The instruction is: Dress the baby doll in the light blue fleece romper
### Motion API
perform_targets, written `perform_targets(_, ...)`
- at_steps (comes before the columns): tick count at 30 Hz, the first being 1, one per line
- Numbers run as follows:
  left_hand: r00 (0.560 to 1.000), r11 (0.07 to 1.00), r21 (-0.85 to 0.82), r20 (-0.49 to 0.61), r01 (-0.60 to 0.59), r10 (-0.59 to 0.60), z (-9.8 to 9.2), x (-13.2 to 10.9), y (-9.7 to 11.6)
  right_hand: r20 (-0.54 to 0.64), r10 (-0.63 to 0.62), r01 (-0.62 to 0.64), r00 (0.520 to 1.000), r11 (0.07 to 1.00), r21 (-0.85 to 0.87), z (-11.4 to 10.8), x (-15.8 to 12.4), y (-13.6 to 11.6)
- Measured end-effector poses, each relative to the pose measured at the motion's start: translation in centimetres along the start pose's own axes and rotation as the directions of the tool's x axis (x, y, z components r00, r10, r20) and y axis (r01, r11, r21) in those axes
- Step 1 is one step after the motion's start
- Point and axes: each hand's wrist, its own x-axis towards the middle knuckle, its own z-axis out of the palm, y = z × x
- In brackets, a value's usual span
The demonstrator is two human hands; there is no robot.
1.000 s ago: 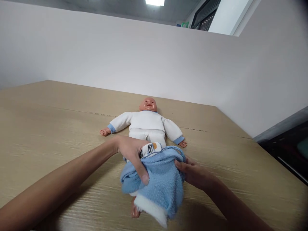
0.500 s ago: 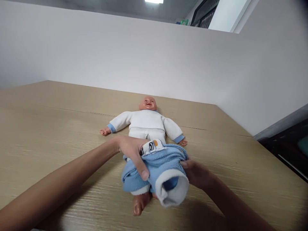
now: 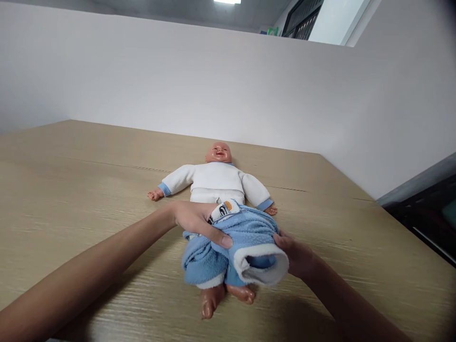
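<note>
A baby doll [image 3: 218,183] in a white top with blue cuffs lies on its back, feet toward me. Blue fleece pants [image 3: 245,235] with white cuffs are bunched around its lower legs. One pant leg covers the doll's left-side shin in view; the other leg's white opening gapes toward me above the second foot. My left hand [image 3: 199,221] grips the pants near a white patch with an orange dot, thumb on top and fingers hidden underneath. At the right edge of the raised pant leg, my right hand [image 3: 294,251] pinches the fabric. Both bare feet show below.
The wooden table [image 3: 89,190] spreads wide around the doll, with a seam across it. A pale wall [image 3: 213,85] stands behind the far edge. Beyond the table's right side is a dark object [image 3: 427,204] I cannot make out.
The raised pant leg has shifted up and to the right, bringing the doll's second foot into fuller view. My left thumb has moved up and right along the fabric; my right hand moved slightly right.
</note>
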Motion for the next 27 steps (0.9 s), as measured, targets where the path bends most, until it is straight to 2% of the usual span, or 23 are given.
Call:
perform_targets(3,0.996,1.0,0.002,-0.082,0.018,-0.017,0.2,0.0,0.1,0.05,-0.031,0.031,0.998,0.999,-0.013,-0.3,0.0,-0.3)
perform_targets(6,0.99,0.998,0.04,-0.13,0.053,-0.048,0.6,0.0,0.5,0.106,-0.038,0.053,0.994,0.989,-0.14,-0.7,-0.1,-0.7)
perform_targets(9,0.986,0.993,0.101,-0.157,0.068,-0.051,1.0,0.0,0.9,-0.005,-0.067,0.064,0.998,0.965,-0.255,-0.7,-0.1,-1.1)
perform_targets(13,0.969,0.993,0.024,-0.224,0.114,-0.106,1.5,0.3,1.2,-0.188,-0.167,0.132,0.968,0.974,-0.183,0.7,-0.3,-1.4)
perform_targets(18,0.983,0.998,-0.058,-0.182,0.006,-0.017,1.9,0.9,1.6,-0.269,-0.103,0.084,0.957,0.993,-0.081,3.4,-1.1,-1.1)
perform_targets(20,0.979,0.998,-0.024,-0.196,0.053,-0.057,2.0,1.0,2.0,-0.332,-0.062,0.035,0.941,0.996,-0.087,4.2,-1.4,-0.9)
perform_targets(23,0.938,0.98,0.047,-0.302,0.192,-0.169,2.2,0.9,2.5,-0.423,-0.033,-0.001,0.905,0.997,-0.08,4.9,-1.8,-0.6)
perform_targets(25,0.919,0.973,0.097,-0.359,0.211,-0.163,2.3,0.9,2.6,-0.454,-0.06,0.025,0.889,0.996,-0.083,5.3,-1.9,-0.6)
perform_targets(27,0.92,0.973,0.148,-0.377,0.176,-0.108,2.4,1.0,2.7,-0.424,-0.07,0.041,0.903,0.996,-0.077,5.8,-2.0,-0.7)
